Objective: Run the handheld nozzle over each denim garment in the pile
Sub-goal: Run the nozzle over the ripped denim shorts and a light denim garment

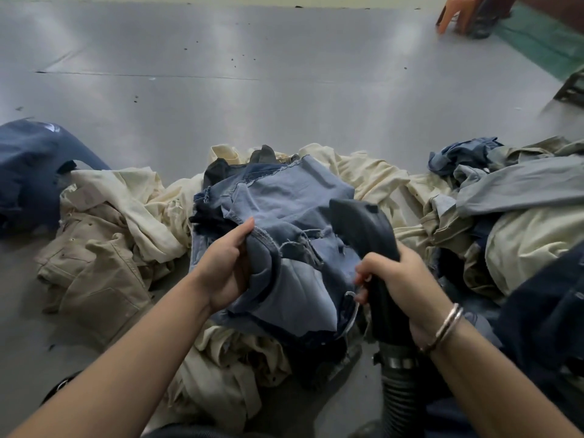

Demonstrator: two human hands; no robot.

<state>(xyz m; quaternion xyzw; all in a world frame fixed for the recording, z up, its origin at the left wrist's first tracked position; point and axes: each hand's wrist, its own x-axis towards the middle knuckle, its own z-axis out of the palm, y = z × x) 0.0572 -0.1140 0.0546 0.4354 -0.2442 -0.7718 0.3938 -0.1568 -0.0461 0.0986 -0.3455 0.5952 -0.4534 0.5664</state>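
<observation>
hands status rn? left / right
Left hand: grips the blue denim garment.
Right hand: grips the black nozzle handle.

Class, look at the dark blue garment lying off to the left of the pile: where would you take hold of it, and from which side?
Judging by its pose, grip the dark blue garment at its near right edge, where it meets the cream clothes. Come from the right with the left hand, once it lets go of the blue denim; the right hand holds the nozzle.

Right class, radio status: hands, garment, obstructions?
Left hand grips blue denim garment. Right hand holds nozzle on it. Nothing blocking.
</observation>
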